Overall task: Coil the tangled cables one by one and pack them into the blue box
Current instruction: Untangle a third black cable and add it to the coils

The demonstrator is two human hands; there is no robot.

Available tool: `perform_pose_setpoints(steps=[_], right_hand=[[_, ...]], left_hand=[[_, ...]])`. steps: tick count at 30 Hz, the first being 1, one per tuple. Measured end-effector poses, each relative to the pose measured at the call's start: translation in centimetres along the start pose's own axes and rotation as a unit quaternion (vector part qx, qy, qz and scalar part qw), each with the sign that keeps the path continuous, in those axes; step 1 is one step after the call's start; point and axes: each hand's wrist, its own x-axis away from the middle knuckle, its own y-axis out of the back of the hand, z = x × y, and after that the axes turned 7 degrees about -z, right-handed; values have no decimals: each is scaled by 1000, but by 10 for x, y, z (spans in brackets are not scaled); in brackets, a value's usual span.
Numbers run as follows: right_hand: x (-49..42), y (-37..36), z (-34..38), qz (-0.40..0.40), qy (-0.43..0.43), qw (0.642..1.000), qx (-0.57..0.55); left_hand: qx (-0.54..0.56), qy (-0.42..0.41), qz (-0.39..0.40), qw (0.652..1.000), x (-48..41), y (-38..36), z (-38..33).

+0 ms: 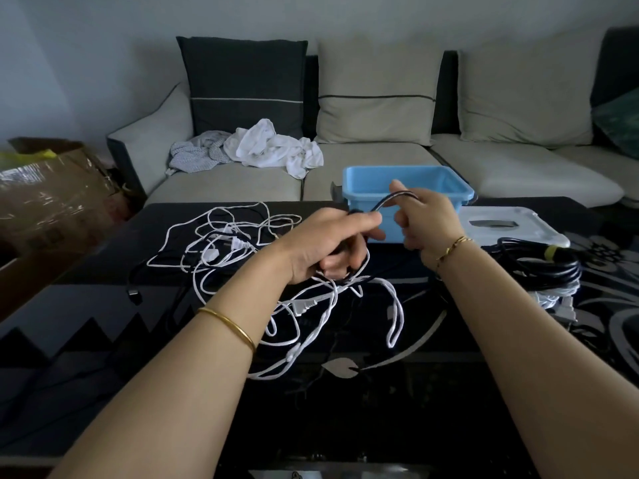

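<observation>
Black round-sheathed cable (pixel 390 200), one item, was held in an arc between both hands above the middle of the glossy black patterned tabletop (pixel 345 409), raised presumably to draw it clear of the tangle beneath. Left hand (pixel 325 250): fingers curled closed around gathered turns of this cable, thumb and forefinger pinching the arc's near end, a grip that seemed meant to keep finished loops from springing apart. Right hand (pixel 428 216): fingertips closed on the arc's far end, remaining fingers loosely bent, apparently feeding the next turn. Thin white cables in a loose tangle (pixel 242 257), with plugs attached, lay spread from the left half of the tabletop to its centre under the hands; coiling not yet done. Pale blue rectangular plastic box (pixel 408 181) stood open at the far edge, right of centre, just behind the hands; contents could not be seen. White flat plastic lid (pixel 511 226) lay beside it toward the right edge. Thick black coiled cable with a yellow band (pixel 546 264) rested near the right edge atop some white cord, seemingly awaiting packing.
</observation>
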Motion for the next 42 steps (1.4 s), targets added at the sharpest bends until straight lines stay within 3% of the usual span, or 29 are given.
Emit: perform_pose_setpoints(steps=[3, 6, 9, 15, 22, 27, 31, 37, 42], right_hand=[[4, -4, -5, 114, -52, 989, -84], [10, -7, -4, 238, -128, 949, -163], [13, -8, -2, 295, -165, 918, -206], [17, -15, -5, 278, -94, 949, -117], [18, -16, -3, 220, -25, 971, -90], [16, -17, -7, 222, -29, 968, -115], [10, -5, -12, 273, -22, 952, -140], [-4, 10, -32, 187, -37, 960, -206], [7, -10, -41, 201, -65, 961, -178]], left_hand=[[123, 26, 21, 992, -4, 3, -5], [226, 40, 37, 973, -5, 8, -7], [295, 41, 40, 954, -6, 9, -8], [340, 54, -3, 939, -6, 8, -9], [330, 64, -124, 933, -6, -3, -7], [390, 45, -65, 917, -7, -4, -8], [361, 34, -21, 932, -6, 1, -10], [314, 58, -28, 947, -5, 5, -8], [414, 28, 36, 909, -7, 9, -12]])
